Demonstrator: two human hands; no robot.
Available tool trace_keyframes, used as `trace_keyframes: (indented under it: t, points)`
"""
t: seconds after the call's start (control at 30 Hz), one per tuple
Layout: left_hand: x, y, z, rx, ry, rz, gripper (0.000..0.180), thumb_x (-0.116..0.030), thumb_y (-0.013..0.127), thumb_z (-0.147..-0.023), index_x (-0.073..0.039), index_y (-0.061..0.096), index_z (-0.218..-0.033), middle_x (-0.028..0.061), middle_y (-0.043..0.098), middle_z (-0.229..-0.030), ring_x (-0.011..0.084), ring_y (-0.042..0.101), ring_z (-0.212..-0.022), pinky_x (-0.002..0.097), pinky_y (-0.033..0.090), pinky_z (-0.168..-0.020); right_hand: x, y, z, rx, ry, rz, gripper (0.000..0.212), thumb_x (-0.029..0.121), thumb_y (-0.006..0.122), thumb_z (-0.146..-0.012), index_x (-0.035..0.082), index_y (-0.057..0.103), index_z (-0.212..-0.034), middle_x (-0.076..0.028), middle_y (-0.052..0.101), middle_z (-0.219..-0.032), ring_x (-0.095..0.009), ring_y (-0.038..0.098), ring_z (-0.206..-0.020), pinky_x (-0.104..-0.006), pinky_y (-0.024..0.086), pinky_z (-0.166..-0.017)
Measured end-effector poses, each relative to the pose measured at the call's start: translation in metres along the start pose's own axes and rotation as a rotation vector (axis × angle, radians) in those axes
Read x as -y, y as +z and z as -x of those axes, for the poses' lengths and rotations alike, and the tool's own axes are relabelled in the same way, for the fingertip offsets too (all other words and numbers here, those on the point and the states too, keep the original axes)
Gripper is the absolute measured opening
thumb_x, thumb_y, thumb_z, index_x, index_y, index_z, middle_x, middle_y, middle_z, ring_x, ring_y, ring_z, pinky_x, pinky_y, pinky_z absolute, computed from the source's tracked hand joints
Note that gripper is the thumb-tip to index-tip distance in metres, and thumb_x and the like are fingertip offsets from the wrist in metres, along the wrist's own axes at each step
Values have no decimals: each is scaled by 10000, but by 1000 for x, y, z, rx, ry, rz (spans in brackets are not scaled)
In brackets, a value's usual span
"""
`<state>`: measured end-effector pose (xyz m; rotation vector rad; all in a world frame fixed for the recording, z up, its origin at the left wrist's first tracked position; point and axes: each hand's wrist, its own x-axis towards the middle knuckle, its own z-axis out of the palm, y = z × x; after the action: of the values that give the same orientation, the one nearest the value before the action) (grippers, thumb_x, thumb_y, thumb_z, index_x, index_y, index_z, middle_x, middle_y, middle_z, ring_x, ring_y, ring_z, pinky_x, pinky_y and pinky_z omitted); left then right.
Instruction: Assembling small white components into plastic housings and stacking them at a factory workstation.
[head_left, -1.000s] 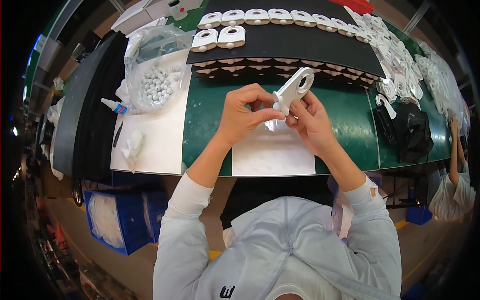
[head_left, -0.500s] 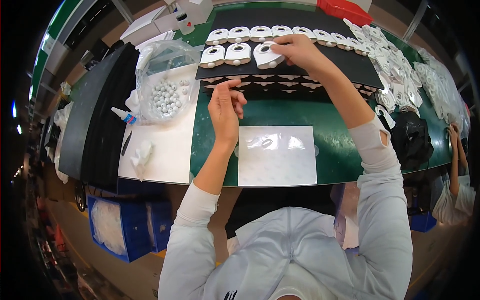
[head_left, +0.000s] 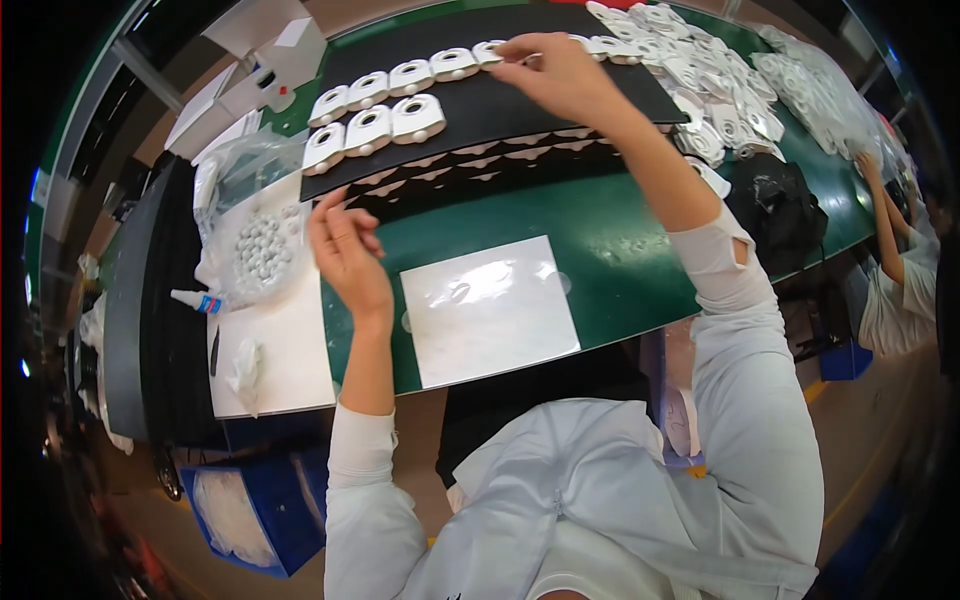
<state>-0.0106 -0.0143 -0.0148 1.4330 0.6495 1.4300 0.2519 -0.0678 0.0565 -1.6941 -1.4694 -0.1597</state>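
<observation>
- since a moment ago your right hand (head_left: pixel 555 70) has reached further along the black tray (head_left: pixel 560 100), fingers pinched on a white plastic piece (head_left: pixel 497 50) in the back row.
- your left hand (head_left: pixel 345 250) hovers empty, half open, above the counter (head_left: pixel 600 230).
- that piece looks light, stiff and smooth; hold it by its edges.

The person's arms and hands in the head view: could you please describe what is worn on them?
Both hands are bare, with no gloves: left hand, right hand. Each forearm is covered by a snug white arm sleeve from wrist upward, left arm sleeve, right arm sleeve. The right one shows a small cut-out gap near its wrist end. No markings are visible.
</observation>
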Motion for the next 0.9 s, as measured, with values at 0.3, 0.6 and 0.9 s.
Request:
trace_keyframes:
  t: [0.3,0.6,0.9]
  points:
    - [6,-84,-79,-193,440,-627,216,-123,509,-888,-9,532,-1070,55,554,-880,98,495,-721,227,426,-609,-103,-179,97,400,413,722,174,121,691,-614,30,647,-755,-124,635,-717,-243,616,-674,-331,472,-618]
    - [60,-166,-148,373,259,-1351,634,-384,647,-747,13,462,-1206,237,491,-1190,360,458,-1117,403,344,-965,-150,-185,154,488,471,443,498,6,740,-475,14,569,-943,-71,527,-736,-213,525,-688,-288,447,-649]
    - [58,-136,-114,359,83,-1662,624,-503,490,-803,-202,361,-1335,141,346,-1370,392,323,-1235,499,267,-1011,-122,-188,142,374,383,642,226,64,647,-710,-11,581,-913,-178,597,-829,-310,580,-775,-364,450,-689]
